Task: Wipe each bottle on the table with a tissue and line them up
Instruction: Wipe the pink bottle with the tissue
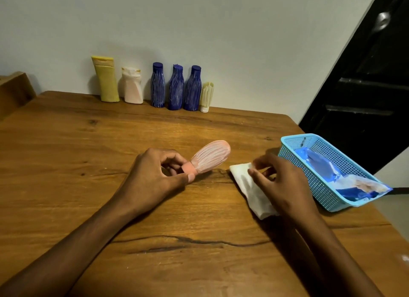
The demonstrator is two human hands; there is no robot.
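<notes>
While the left hand (155,175) pinches the pink tube (208,157) by its cap between curled fingers and thumb, the tube's body points up and to the right, lifted off the table (88,155). To its right, the right hand (281,181) rests on a white tissue (250,190) lying on the table, fingers bent and fingertips nipping its far edge. At the far edge, against the wall, six containers stand in a line: a yellow tube (106,79) at the left, a white bottle (132,86), three blue bottles (176,87), and a small cream tube (207,96) at the right end. At the right sits a blue basket (318,186) holding a blue packet (345,179). No label or writing can be read on anything.
</notes>
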